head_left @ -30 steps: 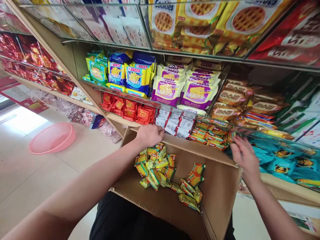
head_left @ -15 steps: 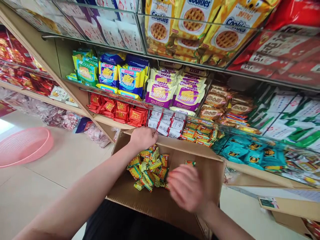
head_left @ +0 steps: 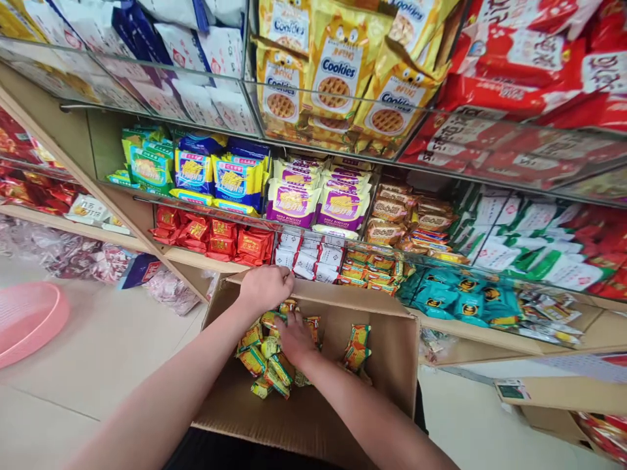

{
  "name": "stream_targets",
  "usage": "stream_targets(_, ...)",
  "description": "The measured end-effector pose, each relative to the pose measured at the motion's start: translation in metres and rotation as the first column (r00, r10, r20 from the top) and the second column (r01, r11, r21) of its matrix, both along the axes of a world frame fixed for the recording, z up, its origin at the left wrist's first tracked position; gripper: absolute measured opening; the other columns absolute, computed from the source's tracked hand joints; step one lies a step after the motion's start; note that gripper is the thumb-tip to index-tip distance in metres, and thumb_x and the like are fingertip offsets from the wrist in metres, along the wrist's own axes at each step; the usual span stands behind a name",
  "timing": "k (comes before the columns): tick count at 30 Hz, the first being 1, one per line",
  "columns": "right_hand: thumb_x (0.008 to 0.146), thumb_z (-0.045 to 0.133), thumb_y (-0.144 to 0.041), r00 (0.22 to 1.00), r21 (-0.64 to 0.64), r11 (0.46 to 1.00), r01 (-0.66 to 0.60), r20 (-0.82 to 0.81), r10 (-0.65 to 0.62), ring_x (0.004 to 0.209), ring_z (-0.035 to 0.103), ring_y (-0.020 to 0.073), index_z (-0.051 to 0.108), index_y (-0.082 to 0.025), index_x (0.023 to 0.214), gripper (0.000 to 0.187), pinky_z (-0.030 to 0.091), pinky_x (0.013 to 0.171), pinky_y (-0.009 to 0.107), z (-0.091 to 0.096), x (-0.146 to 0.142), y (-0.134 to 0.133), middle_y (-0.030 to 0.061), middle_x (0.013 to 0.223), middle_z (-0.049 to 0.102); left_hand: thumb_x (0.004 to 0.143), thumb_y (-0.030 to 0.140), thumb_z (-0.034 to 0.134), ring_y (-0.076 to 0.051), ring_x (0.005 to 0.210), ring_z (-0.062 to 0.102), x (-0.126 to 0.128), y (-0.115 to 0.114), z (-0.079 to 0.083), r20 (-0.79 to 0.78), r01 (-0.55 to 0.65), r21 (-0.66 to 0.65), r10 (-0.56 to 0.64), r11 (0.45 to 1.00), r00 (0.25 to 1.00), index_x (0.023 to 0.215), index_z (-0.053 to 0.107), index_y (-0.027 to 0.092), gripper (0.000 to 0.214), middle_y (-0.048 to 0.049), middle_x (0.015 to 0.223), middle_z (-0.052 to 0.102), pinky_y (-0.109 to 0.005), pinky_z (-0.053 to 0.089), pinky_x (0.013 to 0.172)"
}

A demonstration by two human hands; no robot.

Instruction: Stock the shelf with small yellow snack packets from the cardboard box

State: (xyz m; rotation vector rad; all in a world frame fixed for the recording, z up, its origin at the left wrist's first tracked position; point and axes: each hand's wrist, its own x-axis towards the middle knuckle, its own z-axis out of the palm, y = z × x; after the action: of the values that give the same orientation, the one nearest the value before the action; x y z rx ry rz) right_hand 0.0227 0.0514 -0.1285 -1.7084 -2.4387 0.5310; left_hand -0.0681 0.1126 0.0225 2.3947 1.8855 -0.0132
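Note:
A cardboard box [head_left: 313, 424] sits tilted against my lap, its inside facing me. My left hand [head_left: 267, 287] is closed over the far rim of the box, knuckles up. Inside, a heap of small yellow-green snack packets [head_left: 264, 362] fills the left part. Reaching down onto this heap, my right hand [head_left: 298, 341] has its fingers apart among the packets; its fingertips are partly hidden, and I see nothing lifted in it. A few similar packets [head_left: 357, 346] lie apart on the right side of the box.
Just beyond the box stands a shelf with glass dividers [head_left: 313, 147], holding bagged biscuits. Matching orange-yellow packets [head_left: 369, 271] fill a lower bin. A pink basket [head_left: 32, 323] is on the floor at left; another cardboard box [head_left: 548, 418] stands at right.
My right hand has moved left from the box's right side onto the heap. A few packets now show at the right. My left hand still grips the rim; the view has shifted.

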Motion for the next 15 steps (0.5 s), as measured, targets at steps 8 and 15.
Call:
stream_targets(8, 0.086, 0.038, -0.023, 0.985, 0.129, 0.980, -0.151, 0.109, 0.137, 0.089, 0.048, 0.0229, 0.061, -0.019, 0.085, 0.023, 0.036, 0.075, 0.035, 0.004, 0.014, 0.008, 0.0062, 0.084, 0.062, 0.081, 0.040, 0.026, -0.024, 0.081, 0.060, -0.001, 0.002, 0.002, 0.009, -0.020, -0.009, 0.020, 1.000, 1.000, 0.084, 0.063, 0.022, 0.041, -0.0074, 0.087, 0.066, -0.033, 0.042, 0.067)
stream_targets(15, 0.082, 0.043, -0.024, 0.978, 0.138, 0.970, -0.198, -0.032, 0.205, 0.115, 0.035, 0.0237, 0.050, -0.021, 0.115, 0.034, 0.030, 0.091, 0.038, 0.009, 0.020, 0.002, 0.0066, 0.129, 0.043, 0.081, 0.040, 0.026, -0.026, 0.083, 0.060, -0.001, 0.003, 0.002, 0.014, -0.026, -0.028, 0.027, 0.999, 1.000, 0.086, 0.064, 0.025, 0.041, -0.0076, 0.090, 0.066, -0.036, 0.043, 0.067)
